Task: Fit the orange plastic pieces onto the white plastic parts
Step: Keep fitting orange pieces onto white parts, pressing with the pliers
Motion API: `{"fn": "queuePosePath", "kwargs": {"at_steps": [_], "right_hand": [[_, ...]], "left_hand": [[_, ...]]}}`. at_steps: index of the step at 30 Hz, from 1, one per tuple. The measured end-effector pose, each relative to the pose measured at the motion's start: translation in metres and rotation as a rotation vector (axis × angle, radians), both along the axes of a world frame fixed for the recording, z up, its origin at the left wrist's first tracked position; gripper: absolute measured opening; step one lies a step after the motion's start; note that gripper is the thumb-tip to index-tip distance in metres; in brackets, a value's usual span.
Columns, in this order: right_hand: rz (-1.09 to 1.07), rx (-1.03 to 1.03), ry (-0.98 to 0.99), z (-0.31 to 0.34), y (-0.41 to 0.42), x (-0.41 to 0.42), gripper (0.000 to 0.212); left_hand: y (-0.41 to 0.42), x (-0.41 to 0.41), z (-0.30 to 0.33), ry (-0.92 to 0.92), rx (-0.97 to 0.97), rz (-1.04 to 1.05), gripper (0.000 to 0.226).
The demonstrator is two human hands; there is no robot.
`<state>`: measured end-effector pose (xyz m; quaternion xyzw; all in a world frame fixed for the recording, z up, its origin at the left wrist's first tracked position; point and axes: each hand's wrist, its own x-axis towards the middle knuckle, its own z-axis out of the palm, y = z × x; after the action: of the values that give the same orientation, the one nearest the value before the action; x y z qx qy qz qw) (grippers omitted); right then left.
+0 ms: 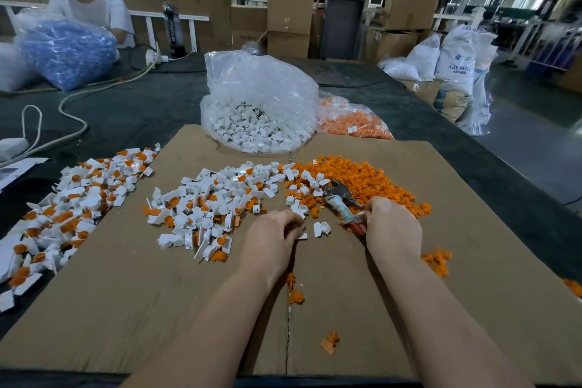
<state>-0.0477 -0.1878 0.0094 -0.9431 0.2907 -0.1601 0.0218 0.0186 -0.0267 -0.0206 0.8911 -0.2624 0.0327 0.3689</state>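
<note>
**A:** Item one, the hands. What do you log?

**B:** From my remote seat I log the left hand (pixel 271 236) resting on the cardboard sheet (pixel 126 293), fingers curled under; something small and white shows at its fingertips, but I cannot tell whether it is pinched or merely beside them. The right hand (pixel 390 227) has its fingers curled at the near edge of the orange pile, just beside the handles of a pair of pliers (pixel 341 203). I cannot tell whether it grips them or an orange piece; the fingertips are hidden.

**A:** Item two, task stock?

**B:** Loose orange pieces (pixel 371 179), heaped on the cardboard ahead of the right hand, with a few strays near the right forearm. Loose white parts (pixel 217 198), spread on the cardboard ahead and left of the left hand, orange mixed among them. One single white part (pixel 322 228) lies between the two hands.

**A:** Item three, fitted goods?

**B:** A pile of white-and-orange pieces (pixel 72 208) at far left, partly off the cardboard onto the dark table (pixel 132 113).

**A:** Item four, reserves?

**B:** A clear bag of white parts (pixel 258 110) at the cardboard's far edge; a bag of orange pieces (pixel 352 120) touching its right side.

**A:** Item five, surroundings?

**B:** Another person (pixel 91 9) seated far left behind a bag of blue pieces (pixel 66 50); a white cable (pixel 72 116) across the table.
</note>
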Motion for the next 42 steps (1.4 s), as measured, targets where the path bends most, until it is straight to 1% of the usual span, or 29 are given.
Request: {"fn": "queuePosePath", "kwargs": {"at_steps": [2,3,6,8,12,16,20,22,24,26,35,42], "right_hand": [[0.013,-0.034,-0.113,-0.002,0.001,-0.001,0.007],[0.045,-0.013,-0.184,-0.003,0.003,0.0,0.008],[0.206,0.18,-0.395,-0.001,0.021,0.001,0.013],[0.273,0.264,-0.444,-0.003,0.036,0.003,0.012],[0.337,0.319,-0.437,-0.014,0.053,0.004,0.011],[0.359,0.372,-0.488,-0.021,0.054,0.002,0.009],[0.358,0.461,-0.523,-0.023,0.054,0.001,0.01],[0.366,0.497,-0.529,-0.024,0.054,0.001,0.009],[0.371,0.518,-0.524,-0.025,0.054,0.001,0.009],[0.373,0.527,-0.51,-0.025,0.054,0.001,0.008],[0.408,0.476,-0.472,-0.027,0.055,0.001,0.012],[0.398,0.254,-0.407,-0.03,0.058,0.002,0.019]], "left_hand": [[-0.001,-0.001,0.0,-0.008,-0.004,0.0,0.025],[-0.001,-0.001,0.0,-0.005,-0.014,-0.004,0.027],[0.001,0.0,0.002,0.052,-0.108,0.001,0.024],[0.003,0.002,0.003,0.097,-0.172,0.027,0.023],[0.006,0.004,0.003,0.127,-0.213,0.041,0.019],[0.005,0.005,0.0,0.137,-0.174,0.058,0.03],[0.006,0.007,0.0,0.147,-0.204,0.101,0.024],[0.007,0.006,0.0,0.212,-0.274,0.081,0.021],[0.008,0.003,0.002,0.329,-0.396,0.046,0.017],[0.008,0.001,0.004,0.372,-0.439,0.027,0.014],[0.009,-0.001,0.004,0.404,-0.468,0.001,0.004],[0.01,-0.001,0.003,0.454,-0.536,-0.004,0.002]]}}
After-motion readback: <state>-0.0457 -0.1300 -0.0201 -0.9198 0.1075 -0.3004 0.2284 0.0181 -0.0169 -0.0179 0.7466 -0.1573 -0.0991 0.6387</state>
